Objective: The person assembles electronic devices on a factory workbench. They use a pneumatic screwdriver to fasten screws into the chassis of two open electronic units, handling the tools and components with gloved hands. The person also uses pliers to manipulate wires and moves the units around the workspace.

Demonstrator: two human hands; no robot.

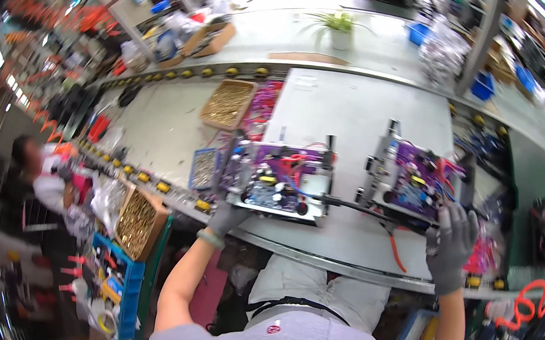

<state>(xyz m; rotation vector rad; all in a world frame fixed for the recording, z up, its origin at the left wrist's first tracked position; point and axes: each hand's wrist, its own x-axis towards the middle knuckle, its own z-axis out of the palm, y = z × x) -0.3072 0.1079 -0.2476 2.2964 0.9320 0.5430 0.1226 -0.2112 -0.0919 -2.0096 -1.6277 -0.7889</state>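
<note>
Two open electronics chassis with purple circuit boards and red and blue wires sit side by side on the grey work surface. At the near left corner of the left chassis (278, 179), my grey-gloved left hand (228, 219) is closed round the edge, its fingers partly hidden. By the near right corner of the right chassis (416, 178) is my gloved right hand (450, 243), its fingers stretched out and slightly blurred. I cannot tell whether they touch the frame. A dark slim bar or cable (357, 206) spans the gap between the chassis, and a thin orange-red piece (396, 252) lies below it.
Left of the chassis are a tray of brass-coloured parts (227, 103), a small blue tray (204, 168) and pink bags (266, 104). A box of brass parts (136, 224) stands farther left, near a co-worker (55, 176). An orange coiled hose (533, 304) hangs at right.
</note>
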